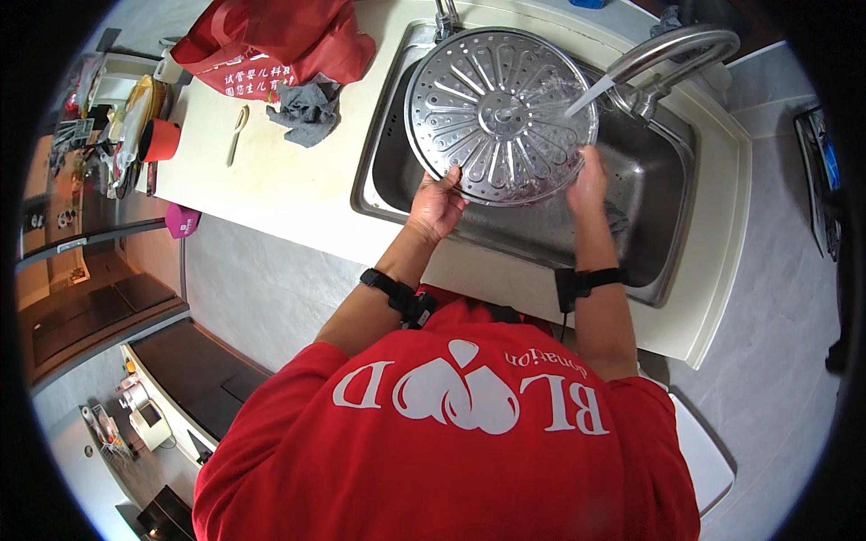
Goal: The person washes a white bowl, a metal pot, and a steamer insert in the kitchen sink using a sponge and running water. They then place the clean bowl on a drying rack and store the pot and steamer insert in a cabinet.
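Observation:
A round perforated metal steamer tray (504, 115) is held over a stainless steel sink (649, 203). My left hand (438, 203) grips its near left rim, thumb on top. My right hand (588, 179) holds the rim at the near right, its fingers partly hidden behind the tray. Water runs from the curved metal faucet (676, 51) onto the right part of the tray and spreads across it. Under the tray much of the left side of the sink is hidden. A dark thing, unclear in kind, lies in the sink beside my right wrist.
Left of the sink, the pale countertop (298, 176) carries a crumpled grey cloth (308, 111), a red bag (284, 47) with writing, a light-coloured peeler-like tool (237, 135) and a red pot (161, 140). A second metal tap (444, 24) stands behind the tray.

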The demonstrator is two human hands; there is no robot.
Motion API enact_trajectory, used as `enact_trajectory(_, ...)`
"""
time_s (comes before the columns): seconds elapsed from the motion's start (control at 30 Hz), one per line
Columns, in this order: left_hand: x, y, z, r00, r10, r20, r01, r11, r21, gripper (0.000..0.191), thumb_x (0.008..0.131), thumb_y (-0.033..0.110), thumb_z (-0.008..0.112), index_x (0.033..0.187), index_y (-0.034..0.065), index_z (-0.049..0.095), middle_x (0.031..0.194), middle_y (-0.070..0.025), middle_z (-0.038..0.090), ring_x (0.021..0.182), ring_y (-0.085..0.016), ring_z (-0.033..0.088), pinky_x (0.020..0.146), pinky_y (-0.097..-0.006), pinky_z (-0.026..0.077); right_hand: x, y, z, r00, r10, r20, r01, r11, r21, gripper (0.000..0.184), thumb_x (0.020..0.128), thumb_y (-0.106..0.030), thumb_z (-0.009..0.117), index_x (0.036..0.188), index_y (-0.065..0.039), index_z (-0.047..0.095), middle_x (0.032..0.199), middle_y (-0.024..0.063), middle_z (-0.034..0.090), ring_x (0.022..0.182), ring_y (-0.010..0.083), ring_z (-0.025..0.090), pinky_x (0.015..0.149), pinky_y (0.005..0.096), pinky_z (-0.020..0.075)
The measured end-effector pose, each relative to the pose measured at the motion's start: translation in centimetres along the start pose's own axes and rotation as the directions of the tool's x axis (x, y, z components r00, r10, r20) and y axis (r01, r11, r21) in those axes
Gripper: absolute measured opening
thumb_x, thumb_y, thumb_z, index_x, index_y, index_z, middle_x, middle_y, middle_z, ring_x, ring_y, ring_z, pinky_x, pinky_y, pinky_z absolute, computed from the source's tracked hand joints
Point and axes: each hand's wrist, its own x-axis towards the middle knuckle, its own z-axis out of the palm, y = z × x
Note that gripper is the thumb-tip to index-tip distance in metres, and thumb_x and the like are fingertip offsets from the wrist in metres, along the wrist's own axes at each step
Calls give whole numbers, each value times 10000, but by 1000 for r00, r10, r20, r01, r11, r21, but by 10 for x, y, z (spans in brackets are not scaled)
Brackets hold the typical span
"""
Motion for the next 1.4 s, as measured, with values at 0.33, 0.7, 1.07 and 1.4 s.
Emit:
enact_trajectory(0.33, -2, -18, 13, 994, 49, -94, -51, 998, -27, 289, 959, 71, 485, 1242, 120, 450, 1155, -64, 558, 1043, -228, 566, 914, -431, 478, -74, 43, 22, 981, 179, 78, -132, 902, -411, 263, 883, -247, 648, 934, 0, 576, 718, 59, 601, 499, 128, 571, 444, 275, 469)
enact_trajectory(0.7, -14, -11, 20, 982, -186, 45, 184, 982, 52, 304, 918, 98, 569, 1210, 35, 512, 1161, -95, 604, 1030, -241, 602, 878, -380, 493, 19, 9, 17, 971, -171, -170, 63, 859, -508, 565, 927, -516, 506, 810, 24, 624, 761, 43, 610, 692, 142, 545, 643, 326, 458)
enact_trajectory(1.07, -3, -15, 32, 996, -58, 61, 62, 996, -58, 332, 912, 56, 554, 1235, 105, 497, 1181, -60, 586, 1065, -234, 575, 892, -397, 487, -47, 26, 19, 838, -334, 432, 392, -183, -901, 803, 912, -511, 459, 1415, 77, 247, 1450, 348, 199, 1357, 473, 206, 1078, 580, 194)
enact_trajectory(1.4, -17, -28, 38, 969, -223, 108, 182, 938, 296, 269, 888, 30, 582, 1155, 21, 555, 1110, -80, 626, 979, -222, 614, 823, -360, 505, 40, 5, 19, 920, -284, 270, 263, -63, -963, 739, 947, -504, 347, 1434, 40, 232, 1486, 284, 198, 1386, 417, 193, 1110, 549, 133)
